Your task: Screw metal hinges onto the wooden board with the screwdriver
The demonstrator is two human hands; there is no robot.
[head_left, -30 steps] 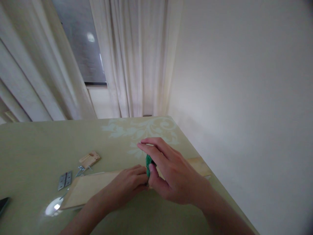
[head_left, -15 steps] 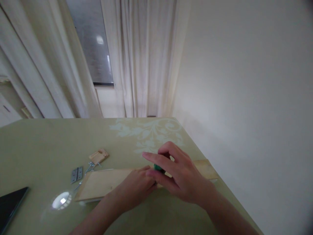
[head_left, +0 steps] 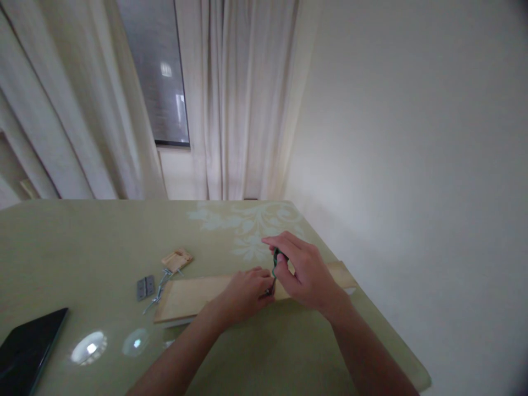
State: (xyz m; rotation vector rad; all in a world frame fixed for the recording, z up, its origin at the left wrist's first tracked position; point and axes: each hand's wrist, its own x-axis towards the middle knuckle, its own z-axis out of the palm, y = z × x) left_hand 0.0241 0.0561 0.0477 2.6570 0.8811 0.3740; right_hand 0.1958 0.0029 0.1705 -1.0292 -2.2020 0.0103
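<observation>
A long pale wooden board [head_left: 187, 297] lies flat on the green table [head_left: 82, 247]. My right hand [head_left: 303, 272] is closed around a small green-handled screwdriver [head_left: 275, 261], held nearly upright with its tip down on the board. My left hand [head_left: 247, 291] rests on the board right beside the tip, fingers pinched together there; whatever they hold is too small to make out.
A metal hinge [head_left: 145, 287], several loose screws [head_left: 159, 286] and a small wooden block [head_left: 176, 259] lie left of the board. A dark tablet [head_left: 27, 352] sits at the near left. The table's right edge is close, with a wall beyond. Curtains and a window stand behind.
My right hand has gone from lying low over the screwdriver to holding it upright, the green handle showing again. The view has drifted, bringing the tablet further into sight.
</observation>
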